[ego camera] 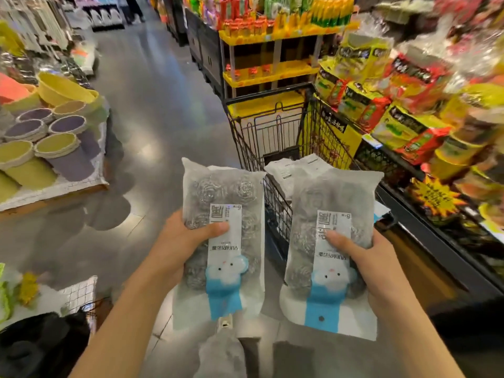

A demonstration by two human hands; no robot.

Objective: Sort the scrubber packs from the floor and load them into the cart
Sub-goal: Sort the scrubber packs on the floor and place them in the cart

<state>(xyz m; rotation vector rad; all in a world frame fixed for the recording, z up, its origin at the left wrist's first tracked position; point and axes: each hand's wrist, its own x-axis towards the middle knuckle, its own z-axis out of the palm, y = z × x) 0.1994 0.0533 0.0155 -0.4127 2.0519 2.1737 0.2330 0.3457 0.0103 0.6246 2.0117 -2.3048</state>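
In the head view a black wire cart (275, 137) stands right of centre, and white packs (294, 167) lie in its basket just behind the two packs held up in the foreground. Each held pack is a clear bag of steel-wool scrubbers with a white and blue label bearing a cartoon animal, upside down here, its small print too blurred to read. The left hand (180, 241) grips the left scrubber pack (222, 241) at lower centre with its thumb across the label, and the right hand (373, 257) grips the right scrubber pack (331, 246) just beside it the same way.
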